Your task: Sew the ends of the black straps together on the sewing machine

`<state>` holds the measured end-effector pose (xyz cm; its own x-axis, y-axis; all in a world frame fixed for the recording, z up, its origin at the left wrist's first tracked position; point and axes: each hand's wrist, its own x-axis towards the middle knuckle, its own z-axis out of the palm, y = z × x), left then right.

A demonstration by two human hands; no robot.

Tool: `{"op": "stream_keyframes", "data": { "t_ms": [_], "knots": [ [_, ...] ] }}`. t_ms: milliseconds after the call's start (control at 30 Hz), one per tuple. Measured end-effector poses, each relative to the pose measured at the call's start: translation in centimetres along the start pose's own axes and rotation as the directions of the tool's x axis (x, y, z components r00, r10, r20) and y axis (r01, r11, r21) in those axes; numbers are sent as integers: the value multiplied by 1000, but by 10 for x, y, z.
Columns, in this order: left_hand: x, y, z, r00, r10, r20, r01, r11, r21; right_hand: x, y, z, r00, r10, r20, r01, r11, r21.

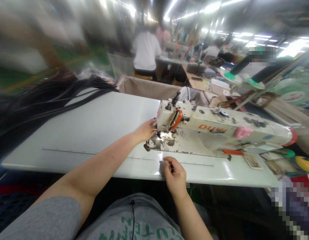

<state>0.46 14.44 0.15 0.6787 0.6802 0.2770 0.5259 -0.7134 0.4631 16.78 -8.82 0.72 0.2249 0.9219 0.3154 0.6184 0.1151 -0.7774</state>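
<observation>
White table (94, 126), sewing machine (207, 128) long axis L-R, left hand (145, 130) at needle end

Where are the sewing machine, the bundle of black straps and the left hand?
sewing machine (209, 128): head view, on the cream arm near the orange lettering.
bundle of black straps (44, 96): head view, middle of the pile.
left hand (145, 130): head view, back of the hand.

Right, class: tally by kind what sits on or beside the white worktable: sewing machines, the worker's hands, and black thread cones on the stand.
Sewing machine: 1
Hands: 2, left hand and right hand
Black thread cones: 2
Total: 5
</observation>
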Motion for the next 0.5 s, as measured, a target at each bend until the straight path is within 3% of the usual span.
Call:
{"op": "stream_keyframes", "data": {
  "t_ms": [200,500],
  "knots": [
    [21,-3,-9,997,51,60,-52,999,6,-3,3,0,998,-67,-8,66,997,-34],
    [8,-10,-21,994,55,89,-64,993,95,-4,4,0,991,-134,-19,133,990,-42]
  ]
}}
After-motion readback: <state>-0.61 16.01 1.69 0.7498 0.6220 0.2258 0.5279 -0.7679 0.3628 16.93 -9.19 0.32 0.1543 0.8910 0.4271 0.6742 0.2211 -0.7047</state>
